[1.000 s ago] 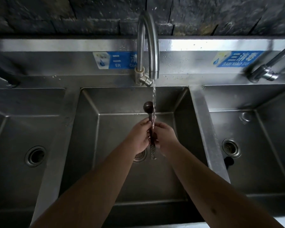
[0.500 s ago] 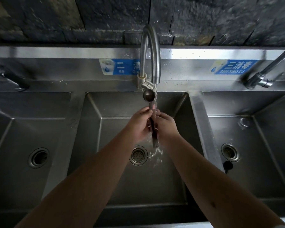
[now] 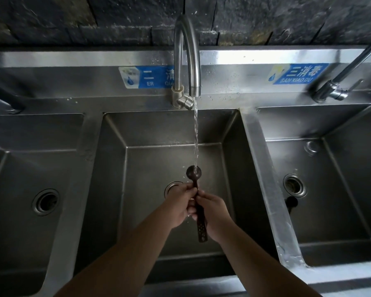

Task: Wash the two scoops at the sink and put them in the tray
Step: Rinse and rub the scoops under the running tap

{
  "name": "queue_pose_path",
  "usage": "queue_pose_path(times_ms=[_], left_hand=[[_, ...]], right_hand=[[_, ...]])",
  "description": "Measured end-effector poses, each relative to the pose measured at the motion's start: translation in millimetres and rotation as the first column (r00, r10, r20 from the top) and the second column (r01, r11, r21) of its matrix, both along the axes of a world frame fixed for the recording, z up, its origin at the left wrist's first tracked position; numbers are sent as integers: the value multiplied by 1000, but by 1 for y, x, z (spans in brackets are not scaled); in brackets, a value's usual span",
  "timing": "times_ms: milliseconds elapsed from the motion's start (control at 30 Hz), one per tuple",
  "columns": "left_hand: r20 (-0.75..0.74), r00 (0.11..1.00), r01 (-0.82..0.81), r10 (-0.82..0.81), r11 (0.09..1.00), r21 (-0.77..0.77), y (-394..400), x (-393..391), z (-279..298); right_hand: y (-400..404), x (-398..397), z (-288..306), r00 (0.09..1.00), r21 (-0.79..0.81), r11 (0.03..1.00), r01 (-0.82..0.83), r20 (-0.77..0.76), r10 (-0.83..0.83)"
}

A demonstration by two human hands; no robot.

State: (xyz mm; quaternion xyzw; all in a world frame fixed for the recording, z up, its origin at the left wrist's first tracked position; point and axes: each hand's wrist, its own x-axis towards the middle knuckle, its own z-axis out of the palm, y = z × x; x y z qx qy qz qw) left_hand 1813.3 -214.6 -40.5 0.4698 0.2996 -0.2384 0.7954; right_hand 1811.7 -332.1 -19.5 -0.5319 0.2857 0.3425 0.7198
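A dark brown scoop [image 3: 194, 173] with a round bowl and a long perforated handle is held over the middle sink basin [image 3: 150, 159]. Its bowl points away from me and sits right under the water stream [image 3: 195, 133] from the curved faucet [image 3: 187, 54]. My left hand [image 3: 180, 202] and my right hand [image 3: 213, 213] both pinch the handle near its middle, one on each side. The handle's perforated end [image 3: 202, 231] sticks out toward me below my right hand. Another dark object [image 3: 291, 203] lies in the right basin; I cannot tell what it is. No tray is in view.
Three steel basins stand side by side, each with a round drain: left [image 3: 45, 201], middle [image 3: 171, 187] partly behind my left hand, right [image 3: 294, 185]. A second faucet [image 3: 341, 82] angles over the right basin. Blue labels [image 3: 298, 73] are stuck on the steel backsplash.
Both hands have lowered the scoop from just below the spout down into the basin. The water now lands on the scoop's bowl instead of running down the handle.
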Motion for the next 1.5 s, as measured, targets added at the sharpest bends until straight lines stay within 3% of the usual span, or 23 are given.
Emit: queue_pose_path(times_ms=[133, 267, 633, 867, 967, 1067, 1333, 1500], left_hand=[[-12, 1000, -10, 9, 997, -83, -1, -15, -6], [-20, 1000, -24, 23, 998, -57, 0, -6, -3], [301, 952, -76, 48, 994, 83, 28, 88, 58], [362, 931, -111, 36, 976, 189, 45, 136, 106], [390, 918, -130, 77, 985, 112, 46, 142, 115], [312, 939, -164, 142, 985, 48, 40, 130, 108], [3, 994, -109, 109, 994, 25, 12, 49, 47], [-90, 995, -34, 36, 999, 14, -3, 9, 31]], right_hand=[[-4, -9, -3, 1000, -35, 999, -1, -8, 0], [0, 5, 3, 999, -31, 999, 31, 32, -30], [34, 98, 54, 966, 181, 982, 56, 239, -99], [52, 140, 93, 918, 281, 959, -20, 386, -94], [56, 146, 103, 907, 296, 955, -27, 408, -102], [57, 133, 100, 936, 265, 964, 30, 330, -120], [22, 47, 56, 990, 241, 966, 97, -122, -69], [-3, 5, 45, 974, 138, 986, 93, -217, -62]])
